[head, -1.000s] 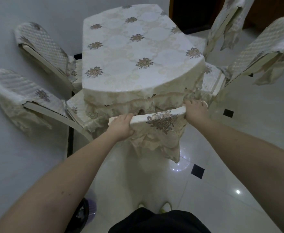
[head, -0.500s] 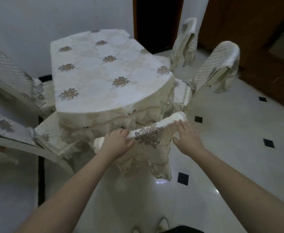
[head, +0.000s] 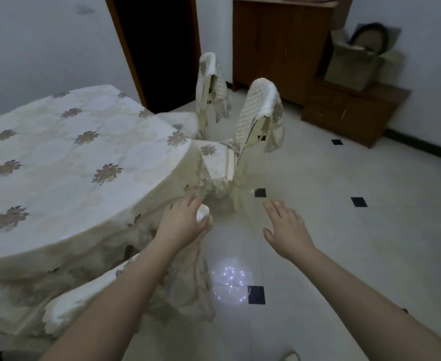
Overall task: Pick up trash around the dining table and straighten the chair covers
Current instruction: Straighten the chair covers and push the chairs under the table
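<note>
The dining table with a cream floral cloth fills the left. The near chair's cover hangs rumpled below my left arm. My left hand cups the right end of that chair's top rail, thumb round the white corner. My right hand hovers over the floor with fingers spread, apart from any chair. Two more chairs stand at the table's right side. The nearer chair has a quilted cover that droops unevenly. The farther chair also has a sagging cover.
A tall wooden cabinet and a low cabinet with a cardboard box on it line the back right wall. A dark doorway opens behind the table. White floor tiles spread to the right.
The view has swung right. My right hand has let go of the near chair's top rail and moved out over the floor. My left hand has slid to the rail's right end.
</note>
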Tool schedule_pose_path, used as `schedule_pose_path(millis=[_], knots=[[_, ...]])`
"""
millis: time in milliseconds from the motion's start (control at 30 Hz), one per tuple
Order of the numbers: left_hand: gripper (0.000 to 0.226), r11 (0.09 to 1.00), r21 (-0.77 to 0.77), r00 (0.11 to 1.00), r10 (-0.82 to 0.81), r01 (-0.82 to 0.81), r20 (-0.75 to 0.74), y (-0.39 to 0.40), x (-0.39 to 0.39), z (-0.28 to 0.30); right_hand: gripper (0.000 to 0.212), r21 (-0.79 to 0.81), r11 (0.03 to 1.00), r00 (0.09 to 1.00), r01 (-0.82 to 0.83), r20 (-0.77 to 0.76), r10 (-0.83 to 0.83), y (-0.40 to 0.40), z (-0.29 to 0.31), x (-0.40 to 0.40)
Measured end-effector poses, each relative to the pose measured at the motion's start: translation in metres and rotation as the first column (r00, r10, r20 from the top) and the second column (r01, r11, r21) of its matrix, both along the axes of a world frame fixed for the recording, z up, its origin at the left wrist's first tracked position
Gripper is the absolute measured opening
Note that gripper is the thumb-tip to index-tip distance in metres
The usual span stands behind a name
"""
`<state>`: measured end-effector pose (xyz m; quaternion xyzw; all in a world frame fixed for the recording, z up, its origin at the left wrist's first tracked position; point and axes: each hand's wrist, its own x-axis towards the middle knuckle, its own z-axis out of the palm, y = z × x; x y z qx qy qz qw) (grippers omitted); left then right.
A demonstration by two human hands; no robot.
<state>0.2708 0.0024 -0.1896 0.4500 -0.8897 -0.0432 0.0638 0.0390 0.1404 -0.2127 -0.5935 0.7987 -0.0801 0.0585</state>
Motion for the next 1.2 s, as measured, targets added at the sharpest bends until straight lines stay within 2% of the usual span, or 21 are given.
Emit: schedule_pose_path(millis=[267, 533, 800, 1033, 1200], knots=[[0.057, 0.994, -0.01, 0.994, -0.111, 0.111, -0.023, 0.0, -0.162, 0.014, 0.069, -0.068, 0.997, 0.999, 0.041, 0.017, -0.04, 0.007, 0.025, -0.138], [0.053, 0.994, -0.005, 0.994, -0.108, 0.108, 0.002, -0.034, -0.238, 0.013, 0.068, -0.094, 0.994, 0.994, 0.05, 0.097, -0.041, -0.026, 0.021, -0.208], [0.058, 1.0, 0.022, 1.0, -0.006, 0.006, -0.03, -0.125, -0.294, 0.003, 0.067, -0.107, 0.994, 0.996, 0.005, 0.09, 0.005, -0.123, 0.025, -0.255], [0.061, 0.998, 0.064, 0.999, 0.012, -0.009, -0.049, -0.223, -0.351, 0.003, 0.068, -0.088, 0.996, 1.0, -0.003, 0.014, 0.004, -0.208, 0.04, -0.315], [0.063, 0.998, 0.047, 0.999, -0.032, 0.033, -0.03, -0.282, -0.399, 0.007, 0.068, -0.074, 0.996, 0.998, 0.049, 0.033, -0.047, -0.258, 0.041, -0.356]])
